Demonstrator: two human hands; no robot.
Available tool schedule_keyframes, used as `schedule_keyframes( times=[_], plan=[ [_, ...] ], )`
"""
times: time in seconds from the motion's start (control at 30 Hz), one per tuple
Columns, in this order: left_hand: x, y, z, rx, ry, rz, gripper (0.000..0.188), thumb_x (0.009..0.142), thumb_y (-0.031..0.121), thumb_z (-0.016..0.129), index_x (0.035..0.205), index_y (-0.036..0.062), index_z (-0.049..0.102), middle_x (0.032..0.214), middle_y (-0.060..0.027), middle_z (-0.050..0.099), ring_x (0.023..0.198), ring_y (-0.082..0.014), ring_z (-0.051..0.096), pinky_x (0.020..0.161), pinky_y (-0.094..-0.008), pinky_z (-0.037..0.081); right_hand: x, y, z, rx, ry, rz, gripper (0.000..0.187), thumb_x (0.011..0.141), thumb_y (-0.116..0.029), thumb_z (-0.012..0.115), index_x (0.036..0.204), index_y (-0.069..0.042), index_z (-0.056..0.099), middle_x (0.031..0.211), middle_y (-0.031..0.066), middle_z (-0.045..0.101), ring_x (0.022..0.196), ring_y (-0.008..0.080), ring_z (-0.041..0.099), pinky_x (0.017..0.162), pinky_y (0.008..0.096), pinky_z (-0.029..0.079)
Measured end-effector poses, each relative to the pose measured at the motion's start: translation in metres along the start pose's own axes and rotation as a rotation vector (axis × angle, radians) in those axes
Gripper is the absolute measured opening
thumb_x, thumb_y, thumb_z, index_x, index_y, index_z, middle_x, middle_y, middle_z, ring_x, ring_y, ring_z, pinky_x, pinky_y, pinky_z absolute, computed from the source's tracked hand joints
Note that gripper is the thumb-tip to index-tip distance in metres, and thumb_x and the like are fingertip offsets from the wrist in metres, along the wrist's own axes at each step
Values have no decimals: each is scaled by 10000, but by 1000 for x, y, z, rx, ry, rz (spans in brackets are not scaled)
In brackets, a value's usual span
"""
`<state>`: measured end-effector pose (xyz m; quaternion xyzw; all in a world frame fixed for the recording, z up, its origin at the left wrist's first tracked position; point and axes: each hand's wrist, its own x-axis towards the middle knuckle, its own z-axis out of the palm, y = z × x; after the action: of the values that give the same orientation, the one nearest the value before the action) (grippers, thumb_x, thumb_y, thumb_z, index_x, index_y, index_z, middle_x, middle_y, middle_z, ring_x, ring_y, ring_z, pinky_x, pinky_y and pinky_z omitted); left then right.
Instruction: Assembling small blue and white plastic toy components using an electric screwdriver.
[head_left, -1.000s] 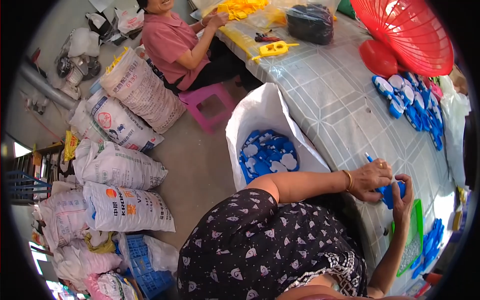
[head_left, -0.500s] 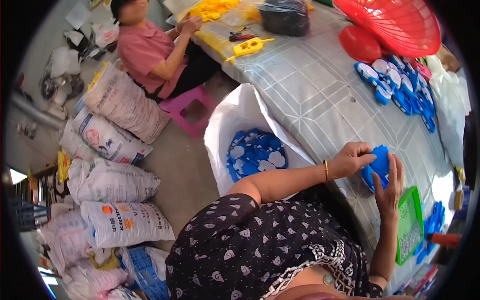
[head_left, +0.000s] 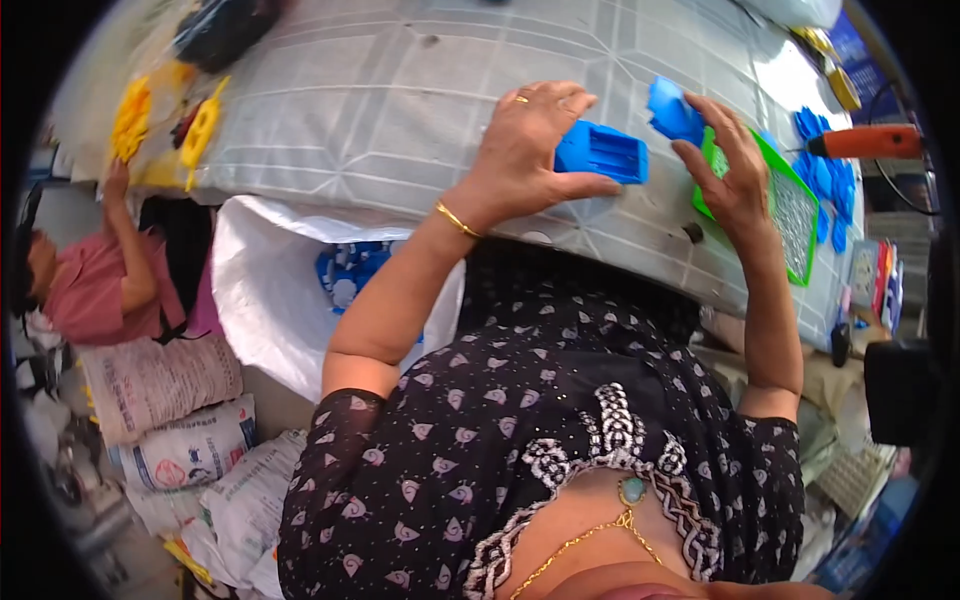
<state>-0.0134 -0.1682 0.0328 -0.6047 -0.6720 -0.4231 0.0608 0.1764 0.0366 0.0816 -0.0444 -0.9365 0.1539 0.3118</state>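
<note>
Between thumb and fingers of the left hand (head_left: 525, 150), above the table (head_left: 380, 110), sits a hollow blue casing (head_left: 605, 155), its recessed side facing up; to its right, the right hand (head_left: 735, 170) pinches a blue piece (head_left: 675, 110) just beside the green tray (head_left: 801, 274). The hands are apart, each closed on its own part. Both parts look like moulded plastic, probably light and stiff, a little slick, with thin edges that might crack if squeezed hard. The casing is likely best held across its long outer walls, the smaller piece by its rim. Half a second ago, both hands met around blue plastic; now a gap separates them, and the view has swung round, placing the co-worker (head_left: 115, 275) far left of the hands.
</note>
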Motion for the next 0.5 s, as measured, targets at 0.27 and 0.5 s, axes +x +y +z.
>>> schedule_keyframes(
  times=[0.27, 0.5],
  plan=[
    [-8, -12, 23, -9, -114, -1, 836, 697, 530, 873, 1293, -2, 627, 1304, -171, 646, 1226, -383, 585, 1061, -465, 431, -12, -8, 16, -42, -214, -145, 497, 868, -249, 784, 1314, -89, 634, 1249, 114, 649, 1121, 313, 619, 964, 436, 488],
    [-8, -12, 24, -62, -92, -14, 828, 695, 502, 883, 1288, -13, 622, 1275, -195, 645, 1184, -394, 601, 1053, -466, 453, -5, -5, 23, -89, -307, -245, 507, 864, -274, 780, 1320, -101, 643, 1247, 109, 646, 1099, 308, 623, 931, 427, 503]
  ],
)
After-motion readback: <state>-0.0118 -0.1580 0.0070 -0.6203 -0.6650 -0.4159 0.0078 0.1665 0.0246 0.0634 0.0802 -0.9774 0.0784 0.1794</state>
